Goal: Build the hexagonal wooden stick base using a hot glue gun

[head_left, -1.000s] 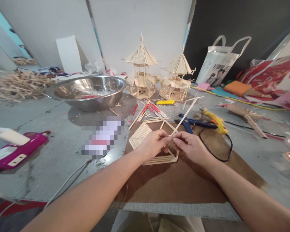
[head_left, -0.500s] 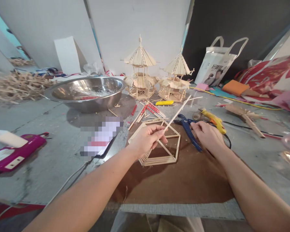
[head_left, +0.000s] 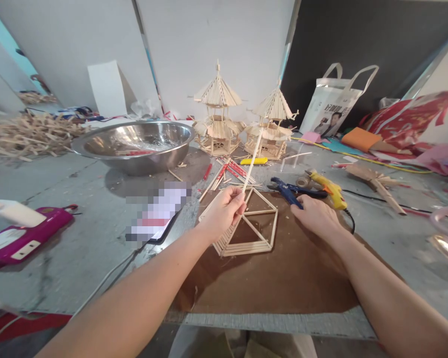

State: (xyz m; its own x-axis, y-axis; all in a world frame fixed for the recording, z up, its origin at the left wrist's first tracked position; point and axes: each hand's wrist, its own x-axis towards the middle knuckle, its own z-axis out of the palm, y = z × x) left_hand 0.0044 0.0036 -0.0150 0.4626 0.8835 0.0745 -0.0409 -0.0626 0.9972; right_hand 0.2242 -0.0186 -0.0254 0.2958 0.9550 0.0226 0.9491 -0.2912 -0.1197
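My left hand [head_left: 226, 211] is closed in a pinch on a thin wooden stick [head_left: 252, 166], which slants up and away from my fingertips. Below it, on a brown board [head_left: 283, 283], lies a hexagonal stick frame [head_left: 271, 226] with spokes inside and several sticks layered along its lower sides. My hand hides the frame's left part. To the right, my right hand [head_left: 317, 214] is closed over the near handle of blue-handled pliers [head_left: 286, 191]. The pliers rest on the board with their jaws pointing left; the other handle spreads to the right.
A yellow glue gun [head_left: 328, 189] lies right of the pliers. Behind the frame are red-marked sticks [head_left: 239, 170] and a yellow cutter [head_left: 254, 161]. Two stick pagodas [head_left: 218, 124] stand further back. At left are a steel bowl [head_left: 145, 161], a phone [head_left: 168, 226] and a purple power strip [head_left: 41, 231].
The stick in my left hand has swung more upright, its far end moving left. My right hand has come down onto the pliers' handle, and the pliers have turned slightly.
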